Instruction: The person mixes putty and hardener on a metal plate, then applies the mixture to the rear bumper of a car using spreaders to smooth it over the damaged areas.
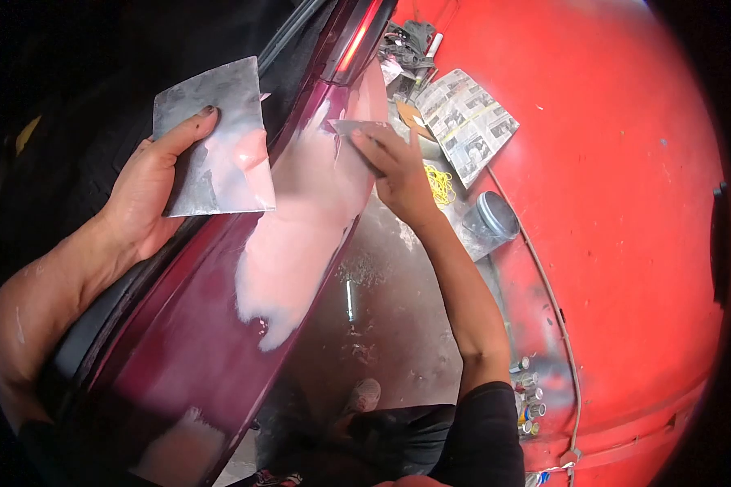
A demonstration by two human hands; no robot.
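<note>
My left hand point(150, 178) grips a flat grey sheet point(188, 101) with pink paste on its lower right part, the thumb lying on top. Out at the upper part of a maroon car panel point(195, 292), my right hand point(390, 166) holds a thin spreader point(345, 127) against the pink-coated surface. The pink filler point(280, 260) covers a long patch of the panel below the lit red lamp point(357, 45). A second pink patch point(183, 450) is low on the panel.
A red wall point(625, 203) fills the right side. Along it are a newspaper sheet point(467, 122), yellow cord point(439, 185), a clear bucket point(491, 217), a long cable point(548, 296) and several small cans point(529, 395). A shoe point(365, 395) shows on the floor.
</note>
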